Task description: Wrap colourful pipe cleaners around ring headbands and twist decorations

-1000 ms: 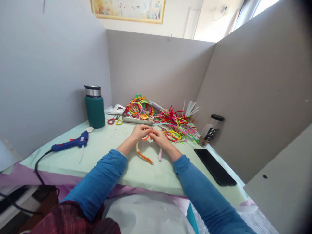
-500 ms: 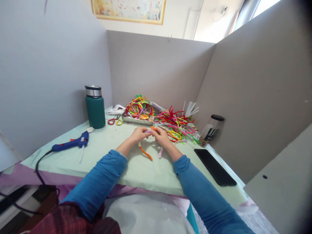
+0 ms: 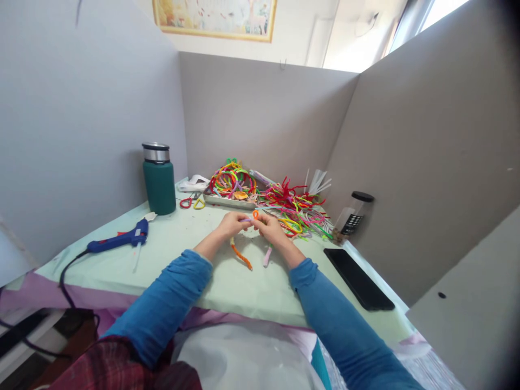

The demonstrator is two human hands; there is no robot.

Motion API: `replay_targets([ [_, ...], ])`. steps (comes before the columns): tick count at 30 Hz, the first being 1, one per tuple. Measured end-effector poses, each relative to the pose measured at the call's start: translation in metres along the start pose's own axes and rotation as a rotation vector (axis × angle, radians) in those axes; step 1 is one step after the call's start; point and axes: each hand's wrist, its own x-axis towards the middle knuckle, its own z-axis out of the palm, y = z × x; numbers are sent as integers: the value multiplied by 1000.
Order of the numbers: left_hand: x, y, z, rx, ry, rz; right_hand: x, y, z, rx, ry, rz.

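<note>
Close together above the middle of the table, both hands pinch a pipe cleaner headband piece. My left hand (image 3: 234, 222) has its fingers closed around a purple stretch of pipe cleaner (image 3: 245, 220). My right hand (image 3: 266, 225) grips the other side, its thumb and forefinger meeting just below a small orange loop (image 3: 255, 214). An orange fuzzy end (image 3: 242, 258) hangs down below the left hand, and a pale pink end (image 3: 267, 257) below the right wrist. Fingers hide how these parts join.
A blue glue gun (image 3: 119, 239) and a green bottle (image 3: 158, 184) stand left. Scissors (image 3: 192, 203) lie behind. A metal tray (image 3: 231, 202) holds colourful pipe cleaner rings, beside a loose pipe cleaner heap (image 3: 290, 195). Right are a black phone (image 3: 358, 279) and a clear jar (image 3: 354, 214).
The orange loop stands slightly higher and shows more clearly between my fingers. The hanging orange and pink ends have shifted a little; both hands keep their place.
</note>
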Motion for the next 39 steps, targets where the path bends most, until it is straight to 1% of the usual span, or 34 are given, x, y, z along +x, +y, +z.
replay_targets([
  [3,0,-1,-1,-1,7,3,-1,0,1,-46,19,-17],
  [5,0,-1,-1,-22,-28,-1,-1,0,0,-24,27,-4],
  [8,-1,3,-3,-132,-76,-97,-1,1,-2,35,53,21],
  [11,-1,8,-7,-301,-5,-243,-1,-1,-4,112,71,50],
  [13,-1,11,-11,-409,39,-288,-2,-2,-5,164,79,65],
  [17,-1,10,-16,-551,16,-230,-3,-7,-6,191,96,70],
  [20,-1,6,-17,-589,3,-207,-3,-9,-6,186,85,64],
  [23,0,4,-17,-551,50,-191,-3,-7,-6,180,53,50],
  [28,1,3,-16,-476,129,-113,-1,-3,-4,150,29,46],
  [30,1,3,-15,-385,153,-78,-1,-1,-3,129,33,45],
  [35,1,4,-11,-47,257,23,-2,-1,-2,63,46,30],
  [39,4,-1,-8,63,309,45,-2,-2,0,38,-1,5],
])
